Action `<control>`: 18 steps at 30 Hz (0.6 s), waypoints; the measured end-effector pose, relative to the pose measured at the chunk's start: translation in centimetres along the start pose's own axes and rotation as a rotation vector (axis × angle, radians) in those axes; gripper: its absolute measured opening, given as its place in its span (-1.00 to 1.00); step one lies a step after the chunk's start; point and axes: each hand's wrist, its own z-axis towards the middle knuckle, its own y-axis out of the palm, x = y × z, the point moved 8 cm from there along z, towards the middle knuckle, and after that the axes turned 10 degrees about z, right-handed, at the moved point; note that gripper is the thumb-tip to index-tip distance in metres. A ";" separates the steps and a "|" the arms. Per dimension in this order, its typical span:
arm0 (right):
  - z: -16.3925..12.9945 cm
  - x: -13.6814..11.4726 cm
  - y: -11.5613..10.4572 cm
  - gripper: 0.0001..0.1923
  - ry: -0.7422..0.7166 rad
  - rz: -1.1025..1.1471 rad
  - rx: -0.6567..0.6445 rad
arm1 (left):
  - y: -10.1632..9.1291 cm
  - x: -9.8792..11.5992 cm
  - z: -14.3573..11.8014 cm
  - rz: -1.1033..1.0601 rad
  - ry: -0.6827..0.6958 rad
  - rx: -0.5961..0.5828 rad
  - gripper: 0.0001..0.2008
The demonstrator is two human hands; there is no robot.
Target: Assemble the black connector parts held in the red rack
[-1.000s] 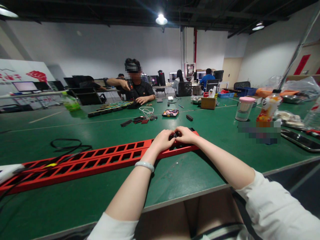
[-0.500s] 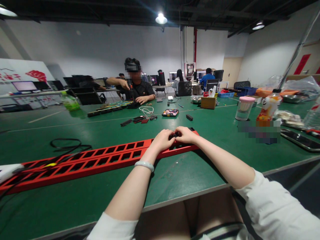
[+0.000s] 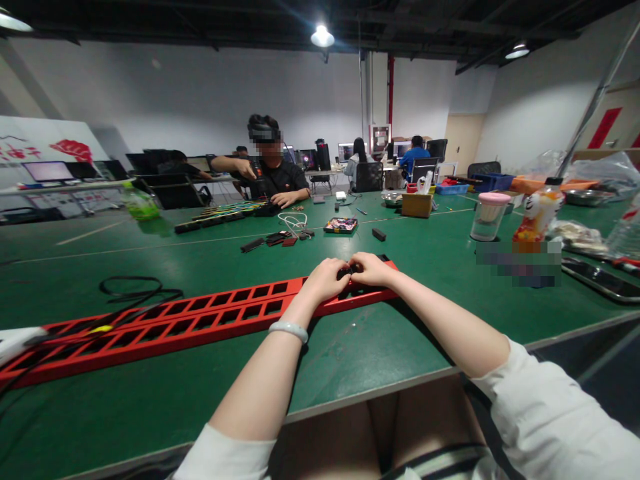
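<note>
A long red slotted strip (image 3: 200,320) lies across the green table (image 3: 350,347), running from the left edge to the middle. Both my hands rest on its right end. My left hand (image 3: 327,279) and my right hand (image 3: 369,269) are curled, their fingertips meeting on a small black part (image 3: 347,271) sitting on the strip. Most of that part is hidden by my fingers. A pale bracelet (image 3: 289,329) circles my left wrist.
A black cable (image 3: 135,291) loops left of the strip. Beyond it lie small black pieces (image 3: 280,240) and a dark tray (image 3: 341,227). A jar with a pink lid (image 3: 487,217) and bottles stand at right. A person (image 3: 270,170) works across the table; others sit further back.
My hands have stayed on the strip's right end with almost no movement. The person across the table has shifted the raised hand slightly.
</note>
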 end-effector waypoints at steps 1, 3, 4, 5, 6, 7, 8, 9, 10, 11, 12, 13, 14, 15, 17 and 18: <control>0.0 0.0 0.0 -0.75 0.005 -0.001 0.000 | 0.0 0.0 0.0 0.001 -0.002 -0.002 -0.76; 0.0 0.1 0.0 -0.75 0.018 -0.003 -0.004 | 0.0 0.0 0.0 0.001 -0.005 -0.006 -0.76; 0.0 0.2 0.0 -0.75 0.022 -0.003 -0.006 | 0.0 0.0 0.0 0.000 -0.005 -0.007 -0.76; 0.0 0.2 0.0 -0.75 0.023 -0.004 -0.007 | 0.0 0.0 0.0 -0.001 -0.003 -0.007 -0.76; 0.0 0.2 0.0 -0.76 0.021 -0.004 -0.009 | 0.0 0.0 0.0 -0.002 -0.001 -0.006 -0.75; 0.0 0.2 0.0 -0.76 0.015 -0.004 -0.009 | 0.0 0.0 0.0 -0.004 0.001 -0.003 -0.75; 0.0 0.2 0.0 -0.76 0.009 -0.004 -0.007 | 0.0 0.0 0.0 -0.005 0.003 -0.001 -0.75; 0.0 0.2 0.0 -0.76 0.004 -0.004 -0.004 | 0.0 0.0 0.0 -0.007 0.004 0.000 -0.75; 0.0 0.2 0.0 -0.76 0.001 -0.004 -0.002 | 0.0 0.0 0.0 -0.009 0.003 -0.001 -0.75; 0.0 0.2 0.0 -0.76 0.000 -0.004 -0.001 | 0.0 0.0 0.0 -0.011 0.000 -0.004 -0.75; 0.0 0.2 0.0 -0.76 0.001 -0.003 -0.001 | 0.1 0.0 0.0 -0.013 -0.004 -0.007 -0.75; 0.1 0.2 0.0 -0.76 0.002 -0.002 -0.003 | 0.1 0.0 0.0 -0.015 -0.008 -0.011 -0.75; 0.1 0.2 0.0 -0.76 0.001 -0.001 -0.006 | 0.1 0.0 0.0 -0.016 -0.010 -0.013 -0.75; 0.1 0.2 0.1 -0.76 -0.001 0.001 -0.008 | 0.1 0.0 0.0 -0.017 -0.012 -0.016 -0.75; 0.1 0.2 0.1 -0.77 -0.005 0.003 -0.012 | 0.1 0.0 0.0 -0.018 -0.011 -0.017 -0.75; 0.1 0.2 0.1 -0.77 -0.007 0.005 -0.013 | 0.1 0.0 0.0 -0.018 -0.010 -0.017 -0.75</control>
